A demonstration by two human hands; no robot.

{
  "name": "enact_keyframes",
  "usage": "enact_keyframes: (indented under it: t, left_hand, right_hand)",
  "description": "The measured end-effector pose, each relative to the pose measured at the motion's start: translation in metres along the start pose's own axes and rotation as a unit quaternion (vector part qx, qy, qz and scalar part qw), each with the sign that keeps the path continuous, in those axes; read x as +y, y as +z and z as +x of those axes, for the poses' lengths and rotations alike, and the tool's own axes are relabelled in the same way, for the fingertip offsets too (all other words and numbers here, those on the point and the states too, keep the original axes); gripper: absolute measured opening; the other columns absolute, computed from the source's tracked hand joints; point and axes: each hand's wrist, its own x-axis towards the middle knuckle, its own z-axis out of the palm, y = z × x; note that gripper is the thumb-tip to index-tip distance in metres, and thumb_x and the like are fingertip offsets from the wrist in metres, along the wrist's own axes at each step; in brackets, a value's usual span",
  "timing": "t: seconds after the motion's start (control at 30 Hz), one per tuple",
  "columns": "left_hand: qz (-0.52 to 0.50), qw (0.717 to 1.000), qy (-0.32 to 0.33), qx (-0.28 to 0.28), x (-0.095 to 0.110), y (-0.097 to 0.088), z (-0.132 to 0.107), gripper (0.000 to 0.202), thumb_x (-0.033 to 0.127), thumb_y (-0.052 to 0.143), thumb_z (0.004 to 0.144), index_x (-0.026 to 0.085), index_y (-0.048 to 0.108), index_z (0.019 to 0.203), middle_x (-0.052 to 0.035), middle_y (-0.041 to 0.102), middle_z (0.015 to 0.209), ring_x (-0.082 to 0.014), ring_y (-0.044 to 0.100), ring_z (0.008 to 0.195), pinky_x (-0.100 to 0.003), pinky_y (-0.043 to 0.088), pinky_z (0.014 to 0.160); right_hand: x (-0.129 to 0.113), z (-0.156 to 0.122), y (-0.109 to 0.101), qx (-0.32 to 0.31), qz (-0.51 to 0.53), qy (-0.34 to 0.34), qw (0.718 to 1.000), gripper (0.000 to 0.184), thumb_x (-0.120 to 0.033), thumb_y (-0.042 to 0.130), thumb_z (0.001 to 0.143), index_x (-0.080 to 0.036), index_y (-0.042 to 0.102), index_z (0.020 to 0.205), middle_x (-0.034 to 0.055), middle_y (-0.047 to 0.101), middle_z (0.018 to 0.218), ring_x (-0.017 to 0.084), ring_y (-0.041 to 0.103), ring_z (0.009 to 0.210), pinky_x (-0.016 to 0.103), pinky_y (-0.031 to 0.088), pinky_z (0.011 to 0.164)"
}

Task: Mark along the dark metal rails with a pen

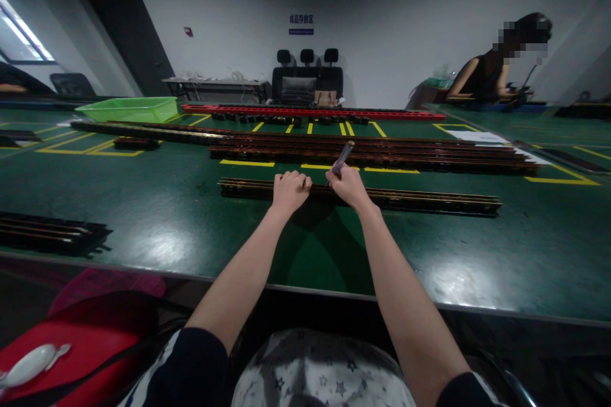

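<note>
A long dark rail with thin gold-coloured edges lies crosswise on the green table in front of me. My left hand is closed over the rail left of its middle, fingers curled over the far side. Just to the right, my right hand grips a slim pen-like tool with a translucent shaft, tilted with its upper end away from me. The lower tip of the tool is hidden by my fingers, close to the rail. Beyond both hands lies a stack of similar long rails.
A light green bin and a long red strip lie at the far side. More rails sit at the left edge. White papers are at the right. Another person sits at the far right. The table's front edge crosses before me.
</note>
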Motion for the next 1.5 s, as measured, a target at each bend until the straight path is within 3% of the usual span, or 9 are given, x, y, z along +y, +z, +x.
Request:
enact_keyframes:
  t: [0.23, 0.87, 1.5]
  left_hand:
    - [0.015, 0.999, 0.009, -0.045, 0.001, 0.005, 0.001, 0.049, 0.039, 0.024, 0.097, 0.018, 0.067, 0.093, -0.0103, 0.065, 0.103, -0.0239, 0.057, 0.097, -0.041, 0.035, 0.086]
    - [0.027, 0.999, -0.018, -0.041, 0.000, 0.005, 0.004, 0.052, 0.040, 0.023, 0.096, 0.016, 0.068, 0.088, -0.0120, 0.066, 0.099, -0.0244, 0.057, 0.093, -0.041, 0.036, 0.085]
    - [0.013, 0.997, -0.075, -0.022, -0.018, 0.003, 0.009, 0.045, 0.036, 0.030, 0.092, 0.014, 0.068, 0.079, -0.0122, 0.068, 0.094, -0.0237, 0.059, 0.088, -0.043, 0.037, 0.088]
  right_hand:
    - [0.001, 0.002, 0.000, -0.005, -0.012, 0.009, 1.000, 0.012, -0.020, 0.051, 0.083, -0.017, 0.051, 0.072, 0.0062, 0.062, 0.068, 0.020, 0.061, 0.069, 0.028, 0.042, 0.068]
    - [0.001, 0.002, 0.001, -0.012, 0.018, 0.017, 1.000, 0.013, -0.019, 0.051, 0.085, -0.017, 0.050, 0.072, 0.0056, 0.062, 0.067, 0.018, 0.060, 0.065, 0.028, 0.043, 0.066]
    - [-0.004, -0.001, -0.003, -0.036, 0.075, 0.033, 0.996, 0.008, -0.016, 0.051, 0.085, -0.013, 0.056, 0.080, 0.0044, 0.062, 0.070, 0.016, 0.060, 0.065, 0.029, 0.046, 0.068]
